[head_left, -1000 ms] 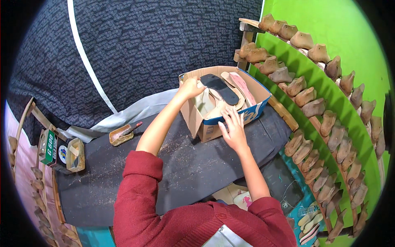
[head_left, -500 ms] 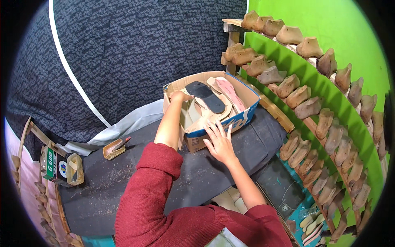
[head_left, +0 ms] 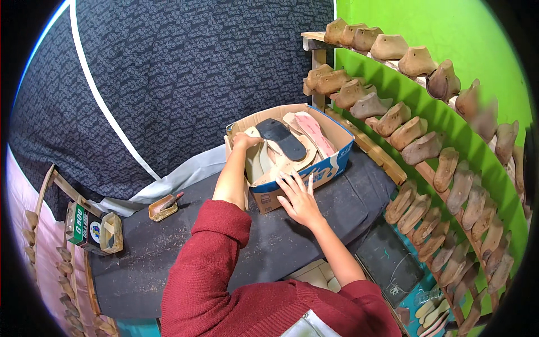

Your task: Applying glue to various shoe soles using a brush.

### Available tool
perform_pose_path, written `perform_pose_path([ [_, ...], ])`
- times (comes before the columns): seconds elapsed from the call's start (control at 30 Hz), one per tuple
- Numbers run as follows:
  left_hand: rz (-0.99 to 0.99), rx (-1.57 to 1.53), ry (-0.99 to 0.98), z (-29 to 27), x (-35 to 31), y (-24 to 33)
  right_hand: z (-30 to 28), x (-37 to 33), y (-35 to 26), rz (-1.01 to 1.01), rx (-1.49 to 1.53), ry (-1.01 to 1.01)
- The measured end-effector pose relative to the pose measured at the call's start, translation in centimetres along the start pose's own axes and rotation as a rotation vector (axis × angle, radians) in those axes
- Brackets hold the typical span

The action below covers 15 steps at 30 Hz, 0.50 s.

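A blue-and-brown cardboard box [head_left: 264, 203] stands on the dark-covered table, holding several shoe insoles. A black insole [head_left: 281, 139] lies on top of beige ones, and a pink insole [head_left: 315, 133] leans toward the box's right side. My left hand [head_left: 246, 140] reaches inside the left end, its fingers closed at a beige insole [head_left: 251, 132] with the thumb over it; the fingertips are partly hidden. Spread fingers of my right hand [head_left: 300, 197] rest on the box's near edge and the beige pieces just inside it.
Wooden shoe lasts [head_left: 408, 132] line sloping racks at the right, close to the box. On the table's left are a small open container [head_left: 163, 209] and a cut-open can [head_left: 111, 233]. A dark patterned curtain [head_left: 208, 73] hangs behind. More insoles [head_left: 432, 317] lie low at the right.
The view has shifted slightly. A beige insole end now shows beside my left thumb, where it was less visible before. My right hand keeps its place on the box edge.
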<state>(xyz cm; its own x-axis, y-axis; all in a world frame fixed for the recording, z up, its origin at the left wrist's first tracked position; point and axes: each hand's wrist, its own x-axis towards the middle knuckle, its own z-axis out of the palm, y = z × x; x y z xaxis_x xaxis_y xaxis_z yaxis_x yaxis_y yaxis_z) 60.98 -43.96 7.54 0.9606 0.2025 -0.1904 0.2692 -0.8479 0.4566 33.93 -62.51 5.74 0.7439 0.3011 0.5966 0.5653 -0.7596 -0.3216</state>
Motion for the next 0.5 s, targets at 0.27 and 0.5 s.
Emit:
perform_pose_path([
  [0.27, 0.531, -0.388, 0.721, -6.7, -8.4, 4.7, 0.2, 0.3, -0.4, -0.036, 0.032, 0.029],
  [0.5, 0.939, -1.048, 0.755, -8.2, -11.5, 4.1, 0.1, 0.6, -1.2, 0.014, 0.060, 0.122],
])
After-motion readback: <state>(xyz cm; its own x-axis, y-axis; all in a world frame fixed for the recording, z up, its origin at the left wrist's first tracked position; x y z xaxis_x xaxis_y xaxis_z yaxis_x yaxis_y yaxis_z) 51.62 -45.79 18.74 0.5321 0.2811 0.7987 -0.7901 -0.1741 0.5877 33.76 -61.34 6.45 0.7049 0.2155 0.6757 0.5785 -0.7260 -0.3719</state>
